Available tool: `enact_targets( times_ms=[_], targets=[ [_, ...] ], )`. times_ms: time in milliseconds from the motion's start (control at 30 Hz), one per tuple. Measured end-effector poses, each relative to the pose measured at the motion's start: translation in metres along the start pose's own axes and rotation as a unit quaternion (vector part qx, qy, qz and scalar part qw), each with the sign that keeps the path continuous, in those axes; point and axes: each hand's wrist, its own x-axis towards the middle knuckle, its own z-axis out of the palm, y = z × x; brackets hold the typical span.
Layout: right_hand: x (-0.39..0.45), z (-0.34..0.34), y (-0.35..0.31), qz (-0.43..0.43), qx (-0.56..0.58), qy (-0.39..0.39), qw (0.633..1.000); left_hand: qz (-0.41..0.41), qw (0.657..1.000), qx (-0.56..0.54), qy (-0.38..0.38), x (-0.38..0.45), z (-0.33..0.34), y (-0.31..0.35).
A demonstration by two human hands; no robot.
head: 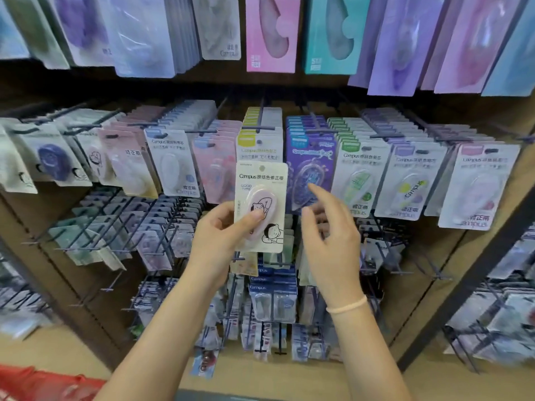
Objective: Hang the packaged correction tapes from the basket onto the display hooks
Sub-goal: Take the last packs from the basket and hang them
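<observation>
Holding one cream Campus correction tape pack (260,206) upright in front of the display, the left hand (223,235) grips it from the side, thumb pressed across the pink blister and fingers curled behind the card. Just to its right the right hand (327,227) hovers with fingers spread and loose, holding nothing, index finger reaching up toward the purple pack row (311,160) beyond it. A pale wristband (347,306) sits on that right wrist. Directly above the held pack is a yellow-topped pack row (259,140) on its dark hook (262,117), which looks like the likeliest home, though I can't say for sure the designs match. To do this step well, I'd say lift the pack until the small hang hole (262,168) at its top sits level with the hook tip, keep the card square to the hook rather than tilted, and let the free right hand steady the top edge or push the front packs back to make room. Gripping low, as the left does now, leaves the hole clear, which helps. The risk is snagging the card edge or knocking neighbouring packs off their hooks. Down by the left forearm, at the bottom corner, a red basket (43,383) peeks in; its contents aren't visible from here.
</observation>
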Motion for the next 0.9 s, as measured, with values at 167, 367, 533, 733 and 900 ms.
enact_targets(
  times_ms=[167,367,533,733,900],
  targets=[
    [-0.003,0.035,-0.041,0.081,0.218,-0.175,0.957,0.005,1.0,0.02,-0.001,-0.002,-0.028,0.01],
    [-0.005,0.12,-0.066,0.081,0.232,-0.215,0.945,0.028,0.997,0.041,0.056,-0.006,-0.114,0.029],
    [-0.004,0.199,-0.105,0.05,0.198,-0.26,0.944,0.099,0.983,0.092,0.123,0.003,-0.19,0.041],
    [0.012,0.262,-0.142,0.009,0.142,-0.253,0.957,0.141,0.973,0.134,0.128,0.038,-0.254,0.058],
    [0.017,0.288,-0.151,-0.01,0.115,-0.209,0.971,0.152,0.97,0.162,0.102,0.061,-0.28,0.062]
  ],
)
